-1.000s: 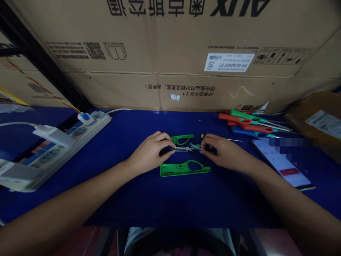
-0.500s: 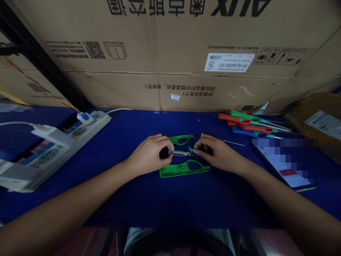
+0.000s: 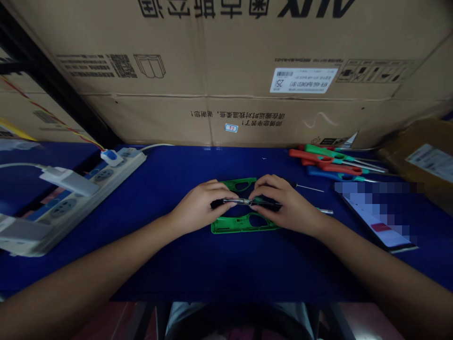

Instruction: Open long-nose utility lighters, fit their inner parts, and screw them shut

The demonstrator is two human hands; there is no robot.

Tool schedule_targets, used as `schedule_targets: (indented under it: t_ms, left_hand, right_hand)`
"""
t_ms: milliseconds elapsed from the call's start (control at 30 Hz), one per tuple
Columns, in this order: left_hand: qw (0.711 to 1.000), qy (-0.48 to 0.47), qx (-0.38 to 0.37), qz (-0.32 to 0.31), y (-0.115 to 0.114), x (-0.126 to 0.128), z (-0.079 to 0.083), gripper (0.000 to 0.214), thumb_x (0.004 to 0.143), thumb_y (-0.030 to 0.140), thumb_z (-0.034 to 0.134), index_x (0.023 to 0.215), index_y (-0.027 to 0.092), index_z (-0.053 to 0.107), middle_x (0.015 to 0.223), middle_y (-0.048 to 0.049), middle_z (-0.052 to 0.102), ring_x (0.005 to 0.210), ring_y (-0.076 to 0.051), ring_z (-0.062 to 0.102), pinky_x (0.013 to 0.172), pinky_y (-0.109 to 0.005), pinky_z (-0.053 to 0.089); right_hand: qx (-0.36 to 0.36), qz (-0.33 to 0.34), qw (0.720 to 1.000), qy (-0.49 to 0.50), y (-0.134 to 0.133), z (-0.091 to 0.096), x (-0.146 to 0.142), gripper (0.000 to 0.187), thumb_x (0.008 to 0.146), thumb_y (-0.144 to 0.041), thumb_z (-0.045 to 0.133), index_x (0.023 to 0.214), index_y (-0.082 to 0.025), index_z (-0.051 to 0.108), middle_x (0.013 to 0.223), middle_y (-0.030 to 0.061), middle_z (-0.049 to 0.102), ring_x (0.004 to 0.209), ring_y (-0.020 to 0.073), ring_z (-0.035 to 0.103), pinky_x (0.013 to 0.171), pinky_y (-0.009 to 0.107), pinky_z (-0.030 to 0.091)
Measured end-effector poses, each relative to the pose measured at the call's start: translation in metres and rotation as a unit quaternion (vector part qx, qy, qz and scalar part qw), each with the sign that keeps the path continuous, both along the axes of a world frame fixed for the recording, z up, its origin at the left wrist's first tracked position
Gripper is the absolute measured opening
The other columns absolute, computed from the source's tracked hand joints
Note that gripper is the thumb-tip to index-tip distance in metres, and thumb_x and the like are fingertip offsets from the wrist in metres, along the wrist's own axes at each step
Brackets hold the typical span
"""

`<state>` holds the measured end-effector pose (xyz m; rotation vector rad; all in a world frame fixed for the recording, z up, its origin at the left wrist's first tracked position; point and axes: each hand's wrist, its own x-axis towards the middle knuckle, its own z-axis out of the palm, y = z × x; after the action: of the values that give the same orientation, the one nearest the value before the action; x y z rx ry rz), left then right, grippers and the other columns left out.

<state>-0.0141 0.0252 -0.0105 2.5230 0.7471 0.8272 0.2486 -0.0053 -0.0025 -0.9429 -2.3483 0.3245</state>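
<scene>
My left hand (image 3: 201, 203) pinches a slim, silvery see-through part (image 3: 238, 201) between thumb and fingertips. Thin pale wires (image 3: 249, 202) come out of its right end. My right hand (image 3: 283, 200) has its fingers closed at those wires and round a dark and teal part (image 3: 261, 201), mostly hidden by the fingers. Just in front of both hands lies an open green lighter half-shell (image 3: 244, 224), with a loop-shaped handle end. Behind them rests a second green half-shell (image 3: 242, 183), partly covered by the hands.
Several long-nosed lighters (image 3: 329, 163) with red, green and blue handles lie at the back right. A thin screwdriver shaft (image 3: 310, 188) and a metal tube tip (image 3: 326, 211) show beside my right hand. A phone (image 3: 375, 219) lies further right, a power strip (image 3: 71, 198) left, cardboard box (image 3: 177, 113) behind.
My right hand has moved left, its fingertips now close to my left hand's. My left fingertips reach further along the silvery part. A metal tube tip now shows right of my right hand.
</scene>
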Motion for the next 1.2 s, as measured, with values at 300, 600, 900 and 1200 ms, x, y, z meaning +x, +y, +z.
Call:
schedule_targets:
  t_ms: [300,600,900,1200]
  left_hand:
    - [0.999,-0.028,-0.011,-0.024,-0.002,0.002,0.002,0.014,0.097,0.022,0.066,0.108,0.019,0.074,0.097,-0.0031,0.075,0.090,-0.016,0.066,0.083,-0.031,0.053]
    - [0.997,-0.046,-0.053,-0.016,-0.006,0.006,0.000,0.020,0.097,0.022,0.064,0.114,0.018,0.074,0.096,-0.0056,0.072,0.090,-0.016,0.066,0.082,-0.030,0.054]
    - [0.999,-0.003,-0.030,-0.023,-0.003,0.004,0.004,0.021,0.100,0.021,0.060,0.117,0.019,0.073,0.102,-0.0049,0.071,0.095,-0.017,0.065,0.088,-0.033,0.051]
    - [0.999,0.029,-0.017,-0.028,-0.002,0.001,0.004,0.023,0.101,0.022,0.058,0.118,0.022,0.073,0.104,-0.0044,0.070,0.097,-0.018,0.063,0.090,-0.035,0.049]
  right_hand:
    - [0.013,-0.045,0.999,0.012,0.003,-0.006,-0.001,0.009,0.092,-0.026,0.073,0.089,-0.020,0.067,0.086,0.0028,0.070,0.085,0.0194,0.062,0.080,0.036,0.043]
    - [0.024,-0.015,0.999,0.016,0.001,-0.001,-0.004,0.005,0.096,-0.023,0.067,0.092,-0.021,0.071,0.086,0.0022,0.074,0.083,0.0185,0.060,0.081,0.037,0.041]
    - [0.038,-0.011,0.999,-0.012,0.001,0.002,0.000,0.008,0.096,-0.021,0.067,0.090,-0.022,0.072,0.087,0.0006,0.075,0.084,0.0179,0.058,0.078,0.036,0.035]
    - [0.051,-0.001,0.998,-0.033,-0.001,0.005,0.000,0.013,0.099,-0.024,0.062,0.089,-0.022,0.072,0.087,0.0016,0.076,0.084,0.0190,0.060,0.078,0.037,0.035]
